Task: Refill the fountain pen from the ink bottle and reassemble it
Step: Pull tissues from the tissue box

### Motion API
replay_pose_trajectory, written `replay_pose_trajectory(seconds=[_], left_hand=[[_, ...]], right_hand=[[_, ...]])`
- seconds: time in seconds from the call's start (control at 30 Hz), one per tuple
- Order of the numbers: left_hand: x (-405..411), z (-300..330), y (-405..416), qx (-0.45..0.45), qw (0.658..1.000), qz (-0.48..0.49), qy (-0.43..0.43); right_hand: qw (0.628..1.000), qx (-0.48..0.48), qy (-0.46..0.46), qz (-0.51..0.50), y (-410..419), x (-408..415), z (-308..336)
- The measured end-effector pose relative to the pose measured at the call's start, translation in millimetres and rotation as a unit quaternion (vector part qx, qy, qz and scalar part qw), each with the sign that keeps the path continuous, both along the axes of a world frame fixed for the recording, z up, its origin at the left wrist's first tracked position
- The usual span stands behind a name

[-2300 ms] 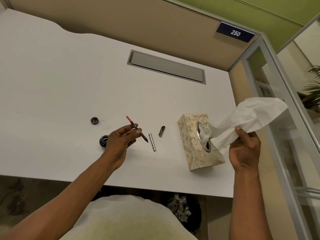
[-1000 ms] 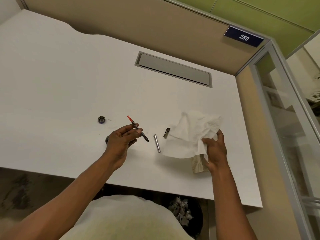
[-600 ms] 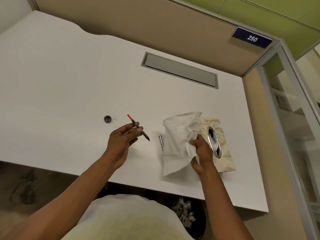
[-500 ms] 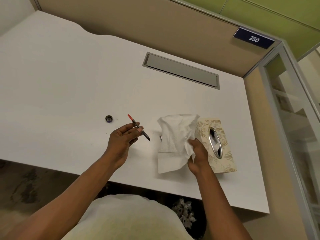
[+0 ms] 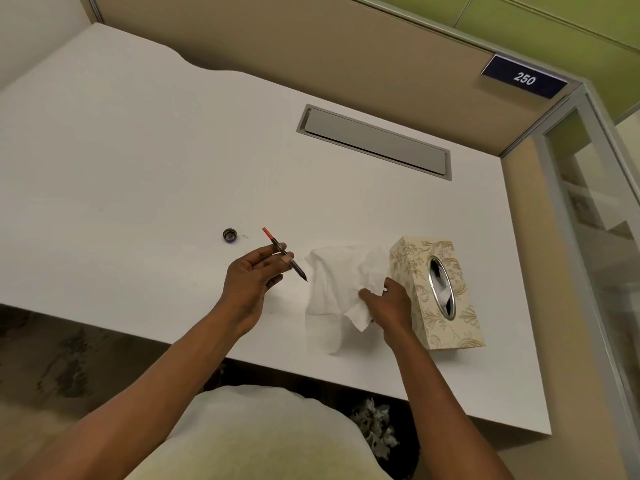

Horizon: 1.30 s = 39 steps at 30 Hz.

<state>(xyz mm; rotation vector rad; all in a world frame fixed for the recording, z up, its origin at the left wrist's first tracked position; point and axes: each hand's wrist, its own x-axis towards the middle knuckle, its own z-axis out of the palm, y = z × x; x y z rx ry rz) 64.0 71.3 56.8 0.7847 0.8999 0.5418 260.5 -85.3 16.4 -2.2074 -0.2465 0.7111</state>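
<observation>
White desk (image 5: 138,140) under a beige partition fills my view, and I take the floral cream tissue box (image 5: 437,296) near its front right as my mark. Left of the box, my right hand (image 5: 388,303) grips a crumpled white tissue (image 5: 332,289) that drapes onto the desk. Further left, my left hand (image 5: 249,282) pinches the slim black, red-ended pen section (image 5: 284,253) with its nib toward the tissue, a small dark bottle cap (image 5: 230,235) lying beyond.

Head view, steeply down over desk (image 5: 138,150)
</observation>
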Motion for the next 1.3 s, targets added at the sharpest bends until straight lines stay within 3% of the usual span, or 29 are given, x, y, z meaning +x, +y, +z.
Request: replay_pose_trajectory(seconds=[0.07,0.17,0.23,0.5,0.67,0.77,0.87,0.97,1.07,1.3], left_hand=[[0,0,0,0.001,1.0,-0.001,0.0],[-1,0,1,-0.001,1.0,-0.002,-0.002],[-1,0,1,-0.002,1.0,0.0,-0.003],[-2,0,1,0.003,1.0,-0.002,0.003],[-2,0,-1,0.004,1.0,-0.005,0.003],[-1,0,-1,0.004,1.0,-0.006,0.003],[0,0,-1,0.004,1.0,-0.008,0.004],[0,0,-1,0.004,1.0,-0.008,0.003],[1,0,-2,0.005,1.0,-0.01,0.002],[-1,-1,-3,0.002,1.0,-0.004,0.003]], right_hand=[[0.994,0.06,0.088,-0.001,0,4,1],[0.956,0.166,0.239,-0.018,-1,6,2],[0.95,0.172,0.258,-0.016,-3,5,1],[0.981,0.113,0.148,-0.057,-7,-1,-19],[0.992,0.125,-0.02,-0.007,-10,-13,-3],[0.987,0.135,-0.063,0.059,-12,-13,0],[0.985,0.144,-0.024,0.092,-15,-11,-1],[0.979,0.038,-0.012,0.198,-21,-6,-4],[0.954,-0.052,-0.062,0.289,-26,-4,-11],[0.935,-0.015,-0.252,0.249,-19,-6,-14]])
